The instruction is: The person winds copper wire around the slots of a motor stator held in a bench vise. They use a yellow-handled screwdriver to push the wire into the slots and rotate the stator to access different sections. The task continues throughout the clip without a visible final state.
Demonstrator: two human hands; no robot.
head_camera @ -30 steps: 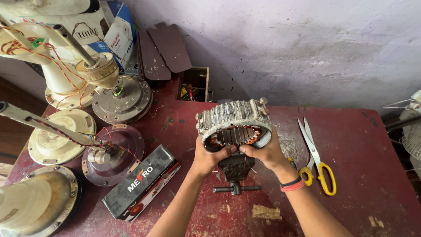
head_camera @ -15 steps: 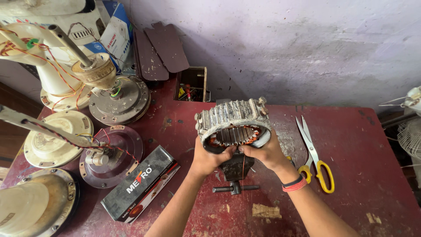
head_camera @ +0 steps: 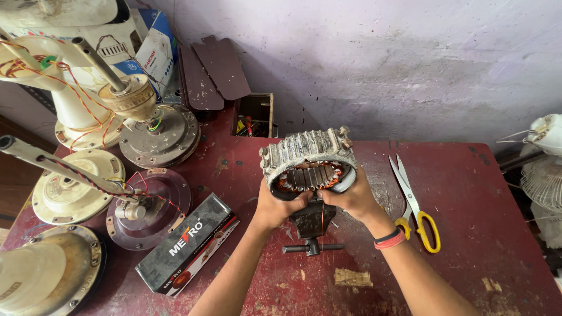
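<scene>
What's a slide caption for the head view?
Both hands, left hand and right hand, hold a ribbed motor stator above a small bench vise on a red table.

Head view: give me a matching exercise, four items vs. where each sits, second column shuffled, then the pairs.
Items:
1. motor stator
2. scissors
3. small vise
4. long dark box

Places:
A. flat on the table, right of the right hand
B. on the table, left of the left hand
C. held up in both hands
D. on the table, under the held part

Pairs: 1-C, 2-A, 3-D, 4-B
</scene>
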